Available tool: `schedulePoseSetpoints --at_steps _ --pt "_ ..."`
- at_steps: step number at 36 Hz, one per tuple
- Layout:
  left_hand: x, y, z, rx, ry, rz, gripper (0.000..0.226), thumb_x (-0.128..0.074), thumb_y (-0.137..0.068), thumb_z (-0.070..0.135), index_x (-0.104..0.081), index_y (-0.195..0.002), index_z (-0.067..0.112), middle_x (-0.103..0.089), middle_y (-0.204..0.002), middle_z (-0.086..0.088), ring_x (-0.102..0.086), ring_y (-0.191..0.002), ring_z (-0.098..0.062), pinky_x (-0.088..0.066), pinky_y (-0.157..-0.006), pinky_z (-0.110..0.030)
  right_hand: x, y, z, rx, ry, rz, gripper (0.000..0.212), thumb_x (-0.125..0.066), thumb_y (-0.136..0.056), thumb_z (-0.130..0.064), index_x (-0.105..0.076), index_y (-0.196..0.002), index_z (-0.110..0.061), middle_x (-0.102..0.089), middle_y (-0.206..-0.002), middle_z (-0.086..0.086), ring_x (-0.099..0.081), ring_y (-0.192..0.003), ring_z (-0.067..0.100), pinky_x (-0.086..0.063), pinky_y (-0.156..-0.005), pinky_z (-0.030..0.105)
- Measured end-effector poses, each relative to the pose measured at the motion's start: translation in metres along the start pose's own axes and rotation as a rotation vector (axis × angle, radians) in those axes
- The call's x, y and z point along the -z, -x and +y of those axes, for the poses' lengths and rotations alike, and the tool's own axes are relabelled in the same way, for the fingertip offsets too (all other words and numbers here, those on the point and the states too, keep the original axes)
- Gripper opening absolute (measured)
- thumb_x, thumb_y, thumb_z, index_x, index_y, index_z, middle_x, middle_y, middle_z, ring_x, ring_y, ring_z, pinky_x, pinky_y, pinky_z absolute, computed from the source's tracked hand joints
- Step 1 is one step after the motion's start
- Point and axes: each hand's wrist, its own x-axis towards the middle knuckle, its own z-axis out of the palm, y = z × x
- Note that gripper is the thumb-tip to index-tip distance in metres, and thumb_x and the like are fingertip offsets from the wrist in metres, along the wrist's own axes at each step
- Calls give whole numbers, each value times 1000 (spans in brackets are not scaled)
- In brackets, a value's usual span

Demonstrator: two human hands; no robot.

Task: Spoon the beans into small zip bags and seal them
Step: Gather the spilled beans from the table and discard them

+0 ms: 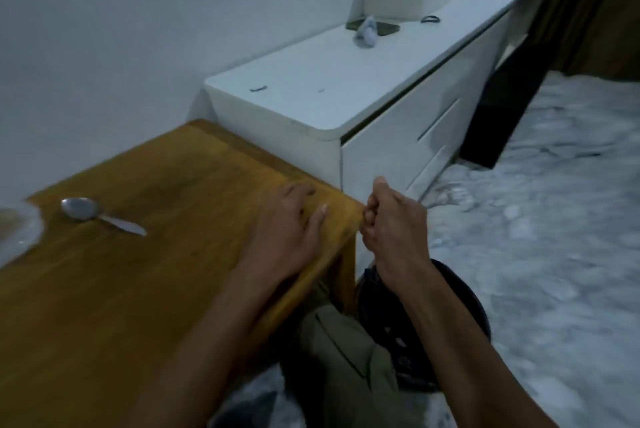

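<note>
While the left hand (289,228) is lying spread flat on the yellow-brown wooden table (156,185), the right hand (389,219) is curling closed beside its corner; a silver metal spoon (93,212) is resting well apart.

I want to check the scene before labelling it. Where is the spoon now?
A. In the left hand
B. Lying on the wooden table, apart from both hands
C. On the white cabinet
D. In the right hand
B: the spoon lies bare on the wooden table, well away from both hands.
</note>
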Motion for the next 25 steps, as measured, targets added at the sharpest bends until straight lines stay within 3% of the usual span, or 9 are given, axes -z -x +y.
schedulePoseSetpoints --at_steps 5,8,10,13,17,21,25 --pt "-40 -33 51 -176 -40 -99 42 -59 -97 40 -66 -127 12 -62 -134 -7 -55 -124 -24 -36 -103 -28 83 -46 24 16 143 253 48 -52 -101 -38 -52 -60 -13 -50 -51 1 -44 -45 15 -34 -47 28" --pt "-59 -42 59 -186 -57 -161 43 -59 -97 41 -66 -129 13 -57 -141 -10 -49 -132 -26 -35 -110 -36 115 -63 57 -7 375 338 50 -47 -102 -41 -65 -79 0 -65 -70 8 -59 -63 20 -43 -58 32" --pt "-67 -44 57 -195 -111 -188 44 -57 -97 43 -66 -129 14 -56 -143 -9 -49 -134 -25 -34 -112 -38 132 -71 79 -14 525 342 48 -43 -104 -39 -61 -78 -2 -64 -78 7 -57 -70 18 -40 -60 32" --pt "-70 -45 54 -214 -176 -224 43 -55 -97 43 -66 -128 14 -55 -144 -9 -49 -134 -22 -30 -114 -40 151 -82 113 -25 698 330 44 -39 -107 -35 -45 -68 -15 -50 -70 2 -48 -68 21 -33 -64 31" --pt "-71 -44 54 -238 -213 -215 43 -54 -98 41 -66 -128 13 -57 -142 -8 -50 -133 -20 -25 -113 -37 168 -88 149 -91 777 261 35 -40 -107 -34 -48 -78 -15 -49 -70 1 -44 -60 15 -32 -57 29" --pt "-72 -42 53 -271 -257 -213 42 -53 -98 42 -66 -127 15 -63 -134 -3 -52 -129 -20 -26 -110 -36 172 -89 159 -180 806 206 31 -46 -105 -34 -60 -117 -9 -64 -98 7 -59 -91 25 -43 -80 36" --pt "-70 -42 52 -280 -256 -207 41 -52 -98 43 -65 -127 16 -66 -126 0 -54 -124 -20 -28 -107 -36 167 -87 157 -219 782 223 42 -48 -104 -38 -58 -130 -6 -65 -121 12 -57 -115 32 -44 -95 40"
